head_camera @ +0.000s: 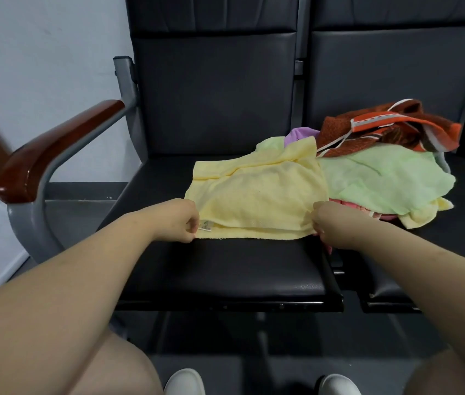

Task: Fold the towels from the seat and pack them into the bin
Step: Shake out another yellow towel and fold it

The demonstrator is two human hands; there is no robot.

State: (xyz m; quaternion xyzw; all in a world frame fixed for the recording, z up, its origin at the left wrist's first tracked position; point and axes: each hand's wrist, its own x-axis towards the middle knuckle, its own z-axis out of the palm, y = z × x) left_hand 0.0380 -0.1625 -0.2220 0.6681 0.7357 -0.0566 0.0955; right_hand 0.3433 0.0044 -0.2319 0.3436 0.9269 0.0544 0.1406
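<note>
Your left hand (181, 220) has its fingers curled, pinching the near left corner of the yellow towel (257, 201), right beside its small sewn label (205, 228). Your right hand (328, 226) is curled on the near right corner in the same way, though the back of the hand hides its fingertips.

The towel lies on the black seat (225, 269), right of middle. Its far edge is rumpled, and its right side runs up against the pile (382, 172) on the next seat. That pile has a green towel (385, 181), an orange towel (391, 126) on top, and bits of purple (299, 135) and pink (348, 205) showing. No bin is in view.

This looks like thin terry: light, limp and a little grippy, so it should not slip, but it will sag and crease wherever you leave it unsupported. Along the near edge two layers show, the upper one lying slightly short of the lower. Pinch through both layers at each corner and keep the edge taut between your hands. The far part looks likely to drag on the pile as it moves, so lift it off the seat rather than sliding it.
</note>
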